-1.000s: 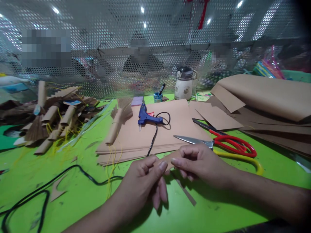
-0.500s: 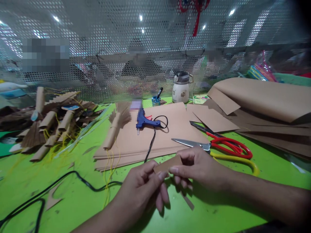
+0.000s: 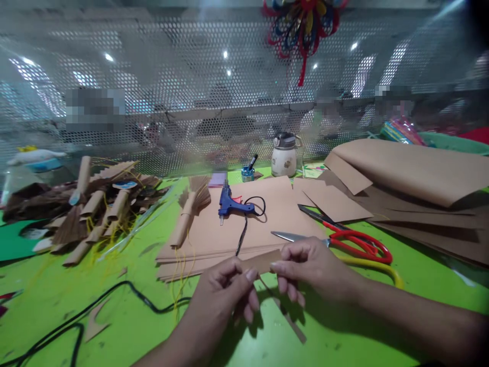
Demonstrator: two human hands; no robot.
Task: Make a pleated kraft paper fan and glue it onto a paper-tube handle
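Observation:
Both my hands hold one small strip of brown paper (image 3: 262, 261) just above the green table (image 3: 126, 326). My left hand (image 3: 225, 290) pinches its left end between thumb and fingers. My right hand (image 3: 311, 267) pinches its right end. A narrow brown paper offcut (image 3: 292, 326) lies on the table under my hands. Just beyond them is a stack of brown paper sheets (image 3: 214, 234) with a blue glue gun (image 3: 231, 205) and a rolled paper fan piece (image 3: 189, 209) on it.
Red-handled scissors (image 3: 344, 237) lie open right of my hands, over a yellow loop. A black cord (image 3: 114, 300) snakes across the left. Finished paper rolls (image 3: 95, 204) pile at far left, large brown sheets (image 3: 416, 173) at right, a white jar (image 3: 284, 155) by the mesh screen.
The head camera has tilted up, showing a hanging red ornament. My hands have kept their pinch on the strip, which now lies flatter between them.

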